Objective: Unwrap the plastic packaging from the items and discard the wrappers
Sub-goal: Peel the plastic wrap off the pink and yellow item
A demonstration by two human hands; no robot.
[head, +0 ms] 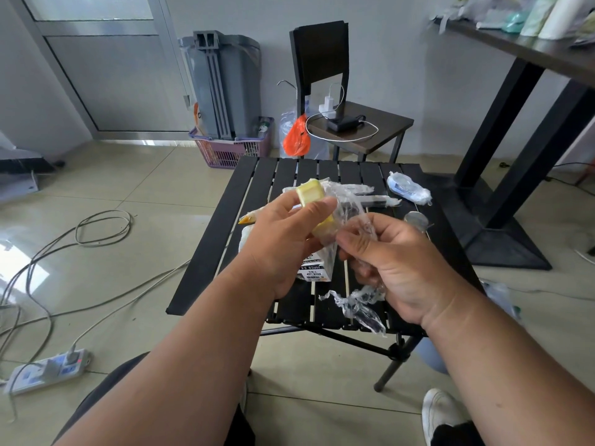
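Left grip is curled round a pale yellow block, thumb on its near face and fingers wrapped behind, holding it up over the black slatted table. Right grip is pinching the clear plastic wrap that still hangs off the block's right side, thumb and forefinger squeezed together on the film, with more crumpled film trailing out below the palm. So the block is partly out of its wrapper, top end bare, lower end still in plastic.

On the table under the hands there's a small white box with printed text, mostly hidden by the left grip. A loose scrunched wrapper sits near the table's front edge, just below the right grip. Further back are a couple of pen-like things in clear film, and a wrapped blue-and-white item by the far right corner. A round metal thing pokes out behind the right grip, can't tell what it is.

Past the table: a dark chair with a charger on the seat, and an orange bag beside it.
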